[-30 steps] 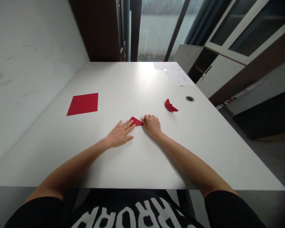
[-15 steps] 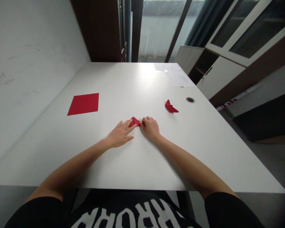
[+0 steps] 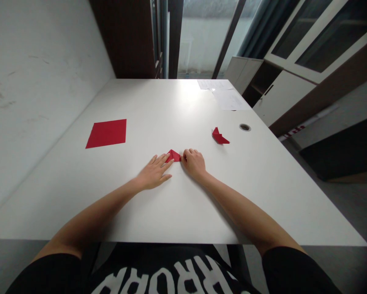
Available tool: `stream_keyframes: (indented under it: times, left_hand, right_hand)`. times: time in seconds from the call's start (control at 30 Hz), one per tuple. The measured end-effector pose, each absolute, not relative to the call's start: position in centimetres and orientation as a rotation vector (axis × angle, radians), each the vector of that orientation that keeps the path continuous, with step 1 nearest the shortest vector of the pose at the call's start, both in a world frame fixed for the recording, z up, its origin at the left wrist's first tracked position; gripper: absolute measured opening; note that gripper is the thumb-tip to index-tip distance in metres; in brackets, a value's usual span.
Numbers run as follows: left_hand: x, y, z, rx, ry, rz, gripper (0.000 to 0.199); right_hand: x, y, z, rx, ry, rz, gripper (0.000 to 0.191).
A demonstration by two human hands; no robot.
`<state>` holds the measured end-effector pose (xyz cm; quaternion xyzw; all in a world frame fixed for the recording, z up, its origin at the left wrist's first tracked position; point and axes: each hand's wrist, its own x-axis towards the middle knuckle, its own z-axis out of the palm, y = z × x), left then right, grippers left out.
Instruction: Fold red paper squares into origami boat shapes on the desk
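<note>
A small folded piece of red paper [image 3: 175, 156] lies on the white table between my hands. My left hand [image 3: 154, 171] rests flat with its fingers spread, the fingertips over the left part of the folded paper. Curled at the paper's right corner, my right hand [image 3: 194, 164] pinches that corner between thumb and fingers. A flat red sheet [image 3: 106, 134] lies to the left, farther back. On the right, beyond my right hand, sits another folded red paper shape [image 3: 220, 137] with pointed ends.
White paper sheets [image 3: 230, 100] lie at the table's back right. A round cable hole [image 3: 245, 127] is set near the right edge of the white table [image 3: 171, 216]. A wall [image 3: 42, 81] runs along the left side.
The right part of the folded paper shows a little more of its surface between my hands. Both hands stay almost where they were; the whole view has shifted very slightly.
</note>
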<state>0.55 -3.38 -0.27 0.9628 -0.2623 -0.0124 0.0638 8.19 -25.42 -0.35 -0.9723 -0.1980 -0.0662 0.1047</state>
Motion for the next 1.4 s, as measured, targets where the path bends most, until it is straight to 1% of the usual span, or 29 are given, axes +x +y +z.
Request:
stream_keyframes:
  times: [0.27, 0.7, 1.1, 1.17, 1.27, 1.4]
  left_hand:
    - [0.4, -3.6, -0.3, 2.927, -0.684, -0.061, 0.068]
    - [0.3, -3.3, 0.0, 2.935, -0.69, -0.029, 0.067]
    - [0.6, -3.6, 0.1, 2.915, -0.681, 0.022, 0.066]
    - [0.6, -3.7, 0.2, 2.928, -0.676, 0.033, 0.067]
    - [0.8, -4.0, 0.4, 2.948, -0.664, 0.048, 0.068]
    - [0.9, -4.1, 0.7, 2.939, -0.686, 0.079, 0.068]
  right_hand:
    - [8.2, -25.4, 0.0, -2.938, -0.601, -0.143, 0.028]
    - [8.4, -26.0, 0.1, -2.954, -0.608, -0.171, 0.03]
    - [8.6, -26.5, 0.5, -2.96, -0.578, -0.181, 0.039]
    - [8.5, -26.6, 0.6, -2.943, -0.576, -0.186, 0.038]
    - [8.2, -26.6, 1.0, -2.868, -0.629, -0.268, 0.031]
    - [7.1, -26.9, 1.5, -2.737, -0.904, -0.304, 0.03]
